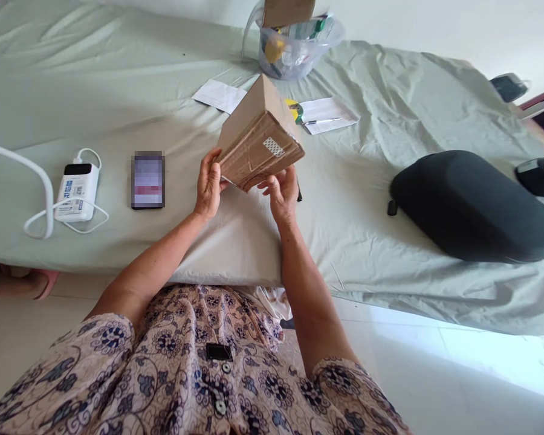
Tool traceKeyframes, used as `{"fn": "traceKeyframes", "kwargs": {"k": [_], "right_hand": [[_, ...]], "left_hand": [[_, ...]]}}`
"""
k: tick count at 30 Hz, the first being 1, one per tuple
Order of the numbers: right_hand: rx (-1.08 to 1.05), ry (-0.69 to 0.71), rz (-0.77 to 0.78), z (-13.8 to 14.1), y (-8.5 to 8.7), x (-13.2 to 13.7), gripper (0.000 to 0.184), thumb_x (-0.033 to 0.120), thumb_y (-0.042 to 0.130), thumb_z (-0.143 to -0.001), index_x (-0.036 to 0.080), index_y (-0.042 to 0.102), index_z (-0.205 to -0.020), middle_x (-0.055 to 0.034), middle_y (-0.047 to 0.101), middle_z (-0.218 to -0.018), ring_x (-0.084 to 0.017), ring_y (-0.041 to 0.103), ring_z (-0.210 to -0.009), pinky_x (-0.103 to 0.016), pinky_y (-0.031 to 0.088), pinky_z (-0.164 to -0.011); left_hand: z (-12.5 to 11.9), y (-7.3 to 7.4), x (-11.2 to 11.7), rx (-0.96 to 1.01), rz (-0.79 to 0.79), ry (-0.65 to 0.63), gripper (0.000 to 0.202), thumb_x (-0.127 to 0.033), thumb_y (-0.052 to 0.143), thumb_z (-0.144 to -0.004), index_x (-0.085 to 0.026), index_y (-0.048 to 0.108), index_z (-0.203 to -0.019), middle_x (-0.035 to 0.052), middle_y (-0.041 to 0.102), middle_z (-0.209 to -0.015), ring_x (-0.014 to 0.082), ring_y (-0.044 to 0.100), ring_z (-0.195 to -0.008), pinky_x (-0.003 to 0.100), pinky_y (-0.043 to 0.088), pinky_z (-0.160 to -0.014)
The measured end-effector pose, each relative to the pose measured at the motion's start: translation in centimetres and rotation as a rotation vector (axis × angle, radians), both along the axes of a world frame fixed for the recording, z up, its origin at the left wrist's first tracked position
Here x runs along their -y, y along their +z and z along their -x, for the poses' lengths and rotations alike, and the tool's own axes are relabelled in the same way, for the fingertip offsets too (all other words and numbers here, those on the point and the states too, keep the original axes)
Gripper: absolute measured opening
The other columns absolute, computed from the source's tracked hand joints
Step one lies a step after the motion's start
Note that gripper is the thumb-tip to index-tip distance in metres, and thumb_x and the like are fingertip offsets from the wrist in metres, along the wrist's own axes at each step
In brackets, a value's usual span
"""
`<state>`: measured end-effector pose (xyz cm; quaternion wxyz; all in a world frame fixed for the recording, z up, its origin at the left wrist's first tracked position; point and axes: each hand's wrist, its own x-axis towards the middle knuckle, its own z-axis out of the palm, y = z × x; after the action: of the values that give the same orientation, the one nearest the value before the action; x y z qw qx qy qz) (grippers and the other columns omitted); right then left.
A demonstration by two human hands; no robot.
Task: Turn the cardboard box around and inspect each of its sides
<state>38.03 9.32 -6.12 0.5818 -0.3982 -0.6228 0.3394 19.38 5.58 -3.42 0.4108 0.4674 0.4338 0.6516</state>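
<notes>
Beyond your dress [185,362], left hand [208,190] and right hand [281,193] grip the box [260,142] with closed fingers; steady its taped end.

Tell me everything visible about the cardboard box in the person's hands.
The cardboard box is a small brown carton, closed, its near face creased and taped, with a small white sticker. It is held tilted over the pale green sheet. The left hand grips its lower left corner; the right hand pinches its lower edge.
</notes>
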Motion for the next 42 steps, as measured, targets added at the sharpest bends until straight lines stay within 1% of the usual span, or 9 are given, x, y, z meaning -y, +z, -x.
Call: {"fn": "traceKeyframes", "kwargs": {"k": [5, 12, 20, 24, 26, 29, 32, 38, 42], "right_hand": [[0.063, 0.050, 0.006, 0.7, -1.1, -0.2, 0.078, 0.070, 0.068, -0.083, 0.036, 0.042, -0.149, -0.0003, 0.069, -0.098, -0.011, 0.068, -0.068, -0.021, 0.051, -0.052], [0.226, 0.057, -0.028, 0.7, -0.9, 0.3, 0.088, 0.068, 0.072, -0.080, 0.038, 0.037, -0.155, -0.0011, 0.064, -0.106, -0.010, 0.063, -0.069, -0.022, 0.053, -0.053], [0.323, 0.042, -0.118, 1.2, -1.1, 0.6, 0.099, 0.069, 0.076, -0.076, 0.037, 0.030, -0.157, -0.0064, 0.063, -0.119, -0.015, 0.065, -0.078, -0.030, 0.060, -0.065], [0.356, 0.006, -0.142, 1.6, -1.1, 0.8, 0.084, 0.059, 0.069, -0.087, 0.033, 0.031, -0.157, -0.0054, 0.066, -0.106, -0.016, 0.064, -0.077, -0.032, 0.062, -0.067], [0.364, -0.002, -0.147, 1.7, -1.1, 0.9, 0.078, 0.054, 0.066, -0.090, 0.033, 0.031, -0.157, -0.0041, 0.067, -0.102, -0.016, 0.065, -0.079, -0.033, 0.063, -0.071], [0.380, -0.012, -0.118, 1.9, -0.8, 1.1, 0.071, 0.048, 0.061, -0.094, 0.032, 0.032, -0.157, -0.0024, 0.069, -0.097, -0.016, 0.064, -0.079, -0.034, 0.063, -0.077], [0.388, -0.003, -0.089, 2.1, -0.6, 1.2, 0.064, 0.044, 0.058, -0.095, 0.030, 0.037, -0.153, -0.0007, 0.069, -0.089, -0.015, 0.063, -0.075, -0.034, 0.062, -0.077], [0.407, 0.059, -0.105, 2.4, -0.4, 1.6, 0.042, 0.045, 0.055, -0.096, 0.024, 0.056, -0.133, -0.0003, 0.068, -0.085, -0.012, 0.062, -0.069, -0.028, 0.058, -0.070], [0.424, 0.105, -0.110, 2.4, 0.0, 1.8, 0.044, 0.050, 0.053, -0.098, 0.024, 0.057, -0.134, -0.0041, 0.071, -0.095, -0.011, 0.061, -0.068, -0.027, 0.057, -0.065]], "left_hand": [[-0.7, 0.5, 0.3, 0.206, 0.068, -0.038, 0.066, -0.080, 0.057, -0.082, -0.037, 0.056, -0.132, 0.0044, 0.053, -0.148, 0.0246, 0.056, -0.133, 0.033, 0.062, -0.089], [-0.1, -0.3, -0.7, 0.398, 0.169, -0.059, 0.063, -0.076, 0.062, -0.083, -0.033, 0.056, -0.130, 0.0049, 0.060, -0.138, 0.0203, 0.068, -0.112, 0.031, 0.061, -0.083], [-0.1, -0.3, -0.7, 0.375, 0.225, -0.102, 0.063, -0.067, 0.074, -0.078, -0.030, 0.053, -0.124, 0.0036, 0.061, -0.140, 0.0208, 0.067, -0.114, 0.029, 0.061, -0.081], [-0.4, -0.4, -0.4, 0.267, 0.238, -0.137, 0.077, -0.062, 0.077, -0.077, -0.036, 0.040, -0.139, 0.0032, 0.054, -0.149, 0.0251, 0.064, -0.126, 0.039, 0.063, -0.091], [-0.4, -0.6, -0.3, 0.096, 0.199, -0.091, 0.089, -0.064, 0.077, -0.076, -0.035, 0.031, -0.147, 0.0075, 0.049, -0.154, 0.0272, 0.058, -0.135, 0.044, 0.059, -0.102], [0.0, -1.0, -0.4, -0.303, 0.096, 0.086, 0.106, -0.066, 0.080, -0.072, -0.028, 0.025, -0.154, 0.0161, 0.037, -0.162, 0.0310, 0.037, -0.154, 0.049, 0.040, -0.124], [0.7, -1.1, -0.5, -0.588, 0.035, 0.213, 0.115, -0.072, 0.076, -0.072, -0.020, 0.021, -0.158, 0.0216, 0.026, -0.167, 0.0342, 0.019, -0.161, 0.052, 0.023, -0.132], [1.1, -0.6, -0.5, -0.638, 0.002, 0.268, 0.127, -0.077, 0.073, -0.071, -0.016, 0.008, -0.162, 0.0247, 0.021, -0.168, 0.0339, 0.018, -0.162, 0.049, 0.019, -0.133], [0.9, -0.3, -0.4, -0.625, -0.021, 0.296, 0.135, -0.076, 0.078, -0.066, -0.020, 0.002, -0.163, 0.0220, 0.016, -0.171, 0.0337, 0.011, -0.163, 0.048, 0.015, -0.134]]}}
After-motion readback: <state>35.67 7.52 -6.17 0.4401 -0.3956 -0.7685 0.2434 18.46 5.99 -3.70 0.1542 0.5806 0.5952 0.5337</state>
